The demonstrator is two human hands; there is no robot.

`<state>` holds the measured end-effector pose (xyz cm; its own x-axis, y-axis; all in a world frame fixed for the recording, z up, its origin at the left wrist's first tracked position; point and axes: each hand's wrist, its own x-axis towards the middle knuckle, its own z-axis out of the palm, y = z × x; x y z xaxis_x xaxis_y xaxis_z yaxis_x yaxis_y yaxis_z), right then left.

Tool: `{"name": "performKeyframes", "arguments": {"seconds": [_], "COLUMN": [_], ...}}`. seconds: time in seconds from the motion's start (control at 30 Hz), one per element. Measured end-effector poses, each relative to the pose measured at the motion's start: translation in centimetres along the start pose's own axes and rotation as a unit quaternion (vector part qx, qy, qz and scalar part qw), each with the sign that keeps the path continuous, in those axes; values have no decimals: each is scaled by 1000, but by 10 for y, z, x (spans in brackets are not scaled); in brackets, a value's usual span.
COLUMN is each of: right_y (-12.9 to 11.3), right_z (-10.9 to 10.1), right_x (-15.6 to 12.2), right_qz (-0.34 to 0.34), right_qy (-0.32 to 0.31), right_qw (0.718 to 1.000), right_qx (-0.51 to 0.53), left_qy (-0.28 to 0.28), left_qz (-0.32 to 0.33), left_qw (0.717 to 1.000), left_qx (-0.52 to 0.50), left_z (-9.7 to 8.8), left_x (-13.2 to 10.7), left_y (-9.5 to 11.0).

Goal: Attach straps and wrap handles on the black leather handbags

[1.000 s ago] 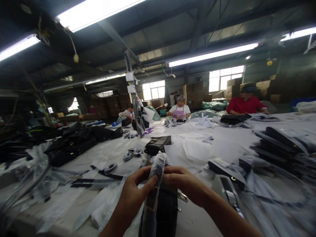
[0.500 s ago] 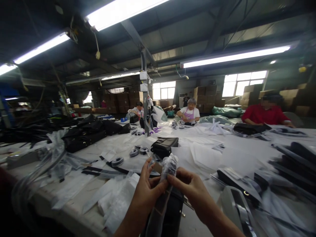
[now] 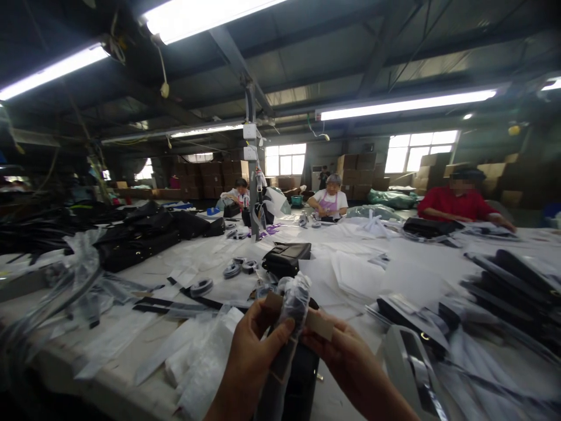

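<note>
Wrapped strap [image 3: 296,305]: held over black bag [image 3: 303,383]; judged light, bendable, slippery-skinned
Left hand [image 3: 258,344]: strap pinched under thumb
Right hand [image 3: 344,348]: brown card [image 3: 319,325] pinched at end
Grip: best taken firmly mid-length

The one view looks out from the wearer's head, close above and behind the left hand [image 3: 256,340] at six o'clock and the right hand [image 3: 342,349] at five, its nearest subjects. It faces forward across the worktable [image 3: 114,379], tilted little enough to take in a ceiling lamp [image 3: 210,19] at eleven o'clock and a distant window [image 3: 421,154] at two.
</note>
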<state>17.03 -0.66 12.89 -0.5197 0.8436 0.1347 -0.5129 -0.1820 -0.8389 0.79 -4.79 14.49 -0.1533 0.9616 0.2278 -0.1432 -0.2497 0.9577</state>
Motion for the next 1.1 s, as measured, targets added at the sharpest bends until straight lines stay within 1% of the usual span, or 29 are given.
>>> {"name": "performKeyframes", "arguments": {"seconds": [0.13,0.2,0.27,0.33,0.43,0.57,0.77,0.83,0.9,0.97,1.03,1.1], "right_y": [7,12,16,19,21,20,22,23,24,25,27,28], "right_z": [9,12,13,13,14,14,15,16,18,19,21,22], "right_x": [2,4,6,7,8,7,2,-1,-3,-5,-5,-4], "right_qz": [-41,-59,-77,-93,-101,-100,-105,-112,-118,-118,-121,-127], "right_qy": [37,50,57,60,67,71,78,84,91,102,121,137], "right_qw": [994,990,986,983,983,982,979,978,975,973,970,968], "right_qx": [-92,-119,-136,-143,-136,-145,-156,-158,-165,-173,-172,-167], "left_qy": [2,1,12,34,47,48,70,72,84,108,129,132], "left_qz": [15,30,52,81,114,144,143,160,201,248,300,351], "left_qw": [998,995,991,984,971,965,954,946,928,900,863,821], "left_qx": [66,96,121,155,205,215,255,273,301,341,385,430], "left_z": [0,0,1,2,4,6,1,1,1,3,4,5], "left_x": [-1,-3,-5,-7,-11,-17,-15,-14,-15,-16,-18,-21], "left_y": [3,3,2,-1,-3,-3,-4,-4,-4,-6,-9,-11]}}
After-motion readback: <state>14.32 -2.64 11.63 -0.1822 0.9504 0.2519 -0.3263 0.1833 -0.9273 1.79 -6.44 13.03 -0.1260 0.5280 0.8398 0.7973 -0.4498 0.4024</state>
